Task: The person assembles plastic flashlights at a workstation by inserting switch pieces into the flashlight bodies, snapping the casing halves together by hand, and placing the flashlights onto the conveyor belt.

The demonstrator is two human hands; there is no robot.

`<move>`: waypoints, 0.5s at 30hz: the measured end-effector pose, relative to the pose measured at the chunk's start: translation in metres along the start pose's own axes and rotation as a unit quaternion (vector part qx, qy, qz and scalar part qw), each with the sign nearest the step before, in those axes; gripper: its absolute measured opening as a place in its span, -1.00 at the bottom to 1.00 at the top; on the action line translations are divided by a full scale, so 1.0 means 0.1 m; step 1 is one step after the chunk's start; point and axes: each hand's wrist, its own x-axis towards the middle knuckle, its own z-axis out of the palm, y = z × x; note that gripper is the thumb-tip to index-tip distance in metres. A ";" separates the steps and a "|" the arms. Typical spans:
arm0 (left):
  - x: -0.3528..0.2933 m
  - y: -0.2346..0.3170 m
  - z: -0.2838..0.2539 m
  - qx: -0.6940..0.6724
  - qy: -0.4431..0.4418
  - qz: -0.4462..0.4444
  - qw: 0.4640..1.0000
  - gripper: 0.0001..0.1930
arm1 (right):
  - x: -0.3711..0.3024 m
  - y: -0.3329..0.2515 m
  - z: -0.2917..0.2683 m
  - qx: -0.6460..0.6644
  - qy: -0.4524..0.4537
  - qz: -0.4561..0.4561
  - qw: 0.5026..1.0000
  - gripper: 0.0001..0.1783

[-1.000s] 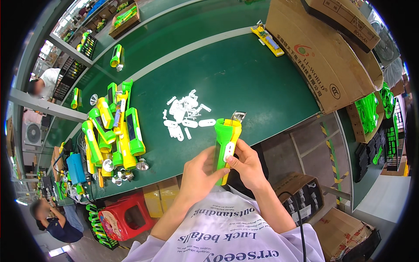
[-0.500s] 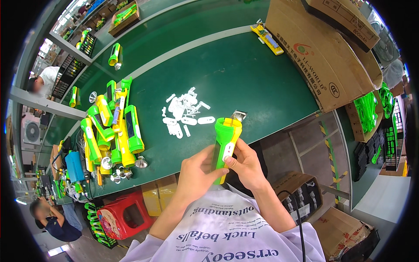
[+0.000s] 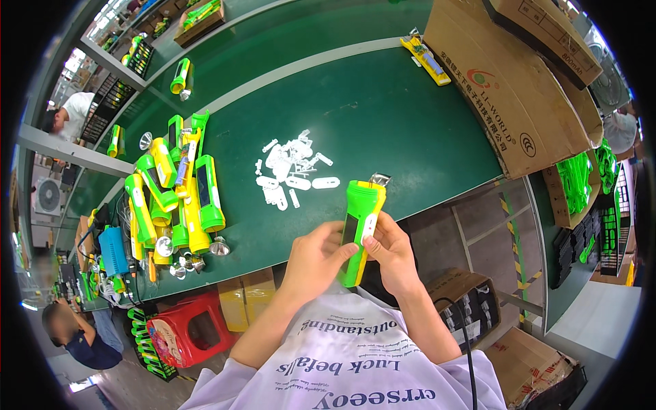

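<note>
A green and yellow flashlight (image 3: 362, 205) is held upright between both hands, just off the near table edge. My left hand (image 3: 316, 263) closes round its lower left side, beside a dark panel. On the other side my right hand (image 3: 391, 256) grips the body, its thumb pressed by a white switch plate (image 3: 367, 224). A shiny reflector (image 3: 379, 180) hangs loose at the flashlight's top end. Beyond my hands, small white plastic parts (image 3: 298, 183) lie in a loose heap on the green table (image 3: 383, 102).
More flashlights (image 3: 195, 222) are piled at the left, several with reflectors dangling. A yellow half shell with a circuit board (image 3: 427, 63) lies by a big cardboard box (image 3: 506, 82) at the far right. A red stool (image 3: 195, 331) stands below the table's left part. Two people work at the left.
The flashlight has turned slightly in my hands, showing more of its dark panel, and sits a little further right. Both hands still grip it.
</note>
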 end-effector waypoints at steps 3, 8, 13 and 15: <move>0.08 -0.09 -0.02 0.011 -0.002 -0.027 1.000 -0.59 | -0.04 0.00 -0.05 -0.030 -0.012 0.001 0.999 -0.40; 0.04 -0.01 0.03 0.005 0.016 -0.005 1.000 -0.71 | -0.18 -0.05 0.10 -0.271 -0.022 -0.047 0.961 -0.12; -0.07 0.21 0.21 0.165 0.078 0.100 0.978 -0.61 | -0.21 0.05 0.23 -0.333 0.144 -0.090 0.928 -0.21; -0.11 0.25 0.22 0.182 0.073 0.099 0.976 -0.63 | -0.19 0.12 0.13 -0.315 0.140 -0.103 0.933 -0.24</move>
